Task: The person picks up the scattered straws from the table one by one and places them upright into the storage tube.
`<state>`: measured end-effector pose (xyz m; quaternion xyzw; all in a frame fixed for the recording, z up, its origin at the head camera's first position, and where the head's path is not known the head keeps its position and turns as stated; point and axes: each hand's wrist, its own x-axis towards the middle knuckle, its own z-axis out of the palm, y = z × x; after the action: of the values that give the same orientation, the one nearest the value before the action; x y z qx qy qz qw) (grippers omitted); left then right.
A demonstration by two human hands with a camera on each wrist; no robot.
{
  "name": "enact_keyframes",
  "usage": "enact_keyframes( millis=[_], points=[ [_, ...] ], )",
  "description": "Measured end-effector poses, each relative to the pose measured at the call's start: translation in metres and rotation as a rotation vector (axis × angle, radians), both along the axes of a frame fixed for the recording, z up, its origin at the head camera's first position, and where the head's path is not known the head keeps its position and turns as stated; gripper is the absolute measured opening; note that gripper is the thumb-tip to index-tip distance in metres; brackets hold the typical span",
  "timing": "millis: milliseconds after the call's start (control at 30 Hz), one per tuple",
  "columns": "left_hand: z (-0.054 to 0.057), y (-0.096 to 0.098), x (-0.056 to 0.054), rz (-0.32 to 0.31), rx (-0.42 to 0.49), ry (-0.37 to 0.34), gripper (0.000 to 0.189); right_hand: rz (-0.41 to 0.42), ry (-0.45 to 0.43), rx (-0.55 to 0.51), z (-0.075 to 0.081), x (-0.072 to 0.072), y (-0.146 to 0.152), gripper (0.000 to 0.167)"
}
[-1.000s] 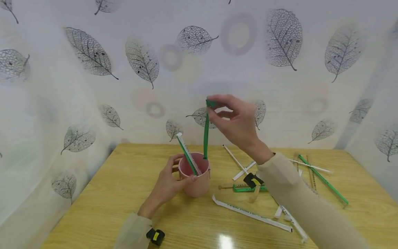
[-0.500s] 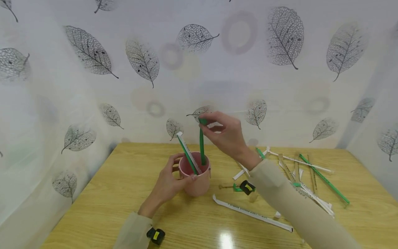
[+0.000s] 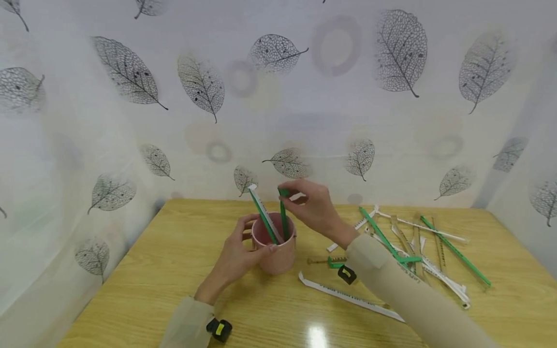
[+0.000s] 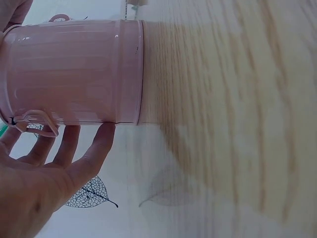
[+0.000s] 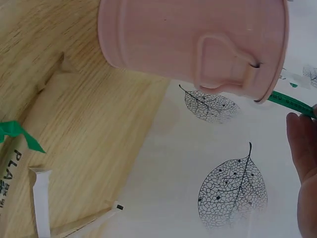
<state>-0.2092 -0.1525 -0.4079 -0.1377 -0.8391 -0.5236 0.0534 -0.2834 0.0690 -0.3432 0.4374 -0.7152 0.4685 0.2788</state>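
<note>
Beige-sleeved, the left hand (image 3: 239, 249) is kept wrapped round the pink cup (image 3: 277, 261), which is stood upright on the tabletop (image 3: 174, 270) as before. Inside, a white strip (image 3: 266, 214) and a green strip (image 3: 261, 212) are left leaning leftward. Beside them, another green strip (image 3: 284, 220) is pinched near its top by the right hand (image 3: 312, 202) and has been lowered deeper into the cup. Farther right, more scattered strips (image 3: 456, 251) are now uncovered.

We see a pink cup (image 3: 278, 261) and green straw (image 3: 284, 217) mid-frame, black leaves (image 3: 402, 50) patterning the pale wall (image 3: 322, 128) above.
</note>
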Motion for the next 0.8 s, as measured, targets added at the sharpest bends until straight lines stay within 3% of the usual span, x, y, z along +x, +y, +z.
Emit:
enact_keyframes(
  millis=[133,333,467,600,800],
  points=[
    [0.0,0.0,0.001,0.002,0.0,-0.009,0.074,0.007,-0.018,0.007,-0.005,-0.001,0.002,0.03],
    [0.001,0.0,0.0,-0.006,0.008,-0.016,0.074,-0.011,-0.044,0.051,-0.003,0.0,0.014,0.052],
    [0.0,0.0,0.001,-0.007,0.01,-0.015,0.074,-0.061,-0.025,0.079,-0.002,-0.001,0.036,0.049],
    [0.0,0.0,0.001,0.002,0.009,-0.015,0.074,-0.203,-0.103,0.183,-0.002,-0.005,0.069,0.033],
    [0.001,0.001,0.001,0.007,0.013,-0.025,0.074,-0.446,-0.36,0.486,-0.015,-0.02,0.127,0.025]
  ],
)
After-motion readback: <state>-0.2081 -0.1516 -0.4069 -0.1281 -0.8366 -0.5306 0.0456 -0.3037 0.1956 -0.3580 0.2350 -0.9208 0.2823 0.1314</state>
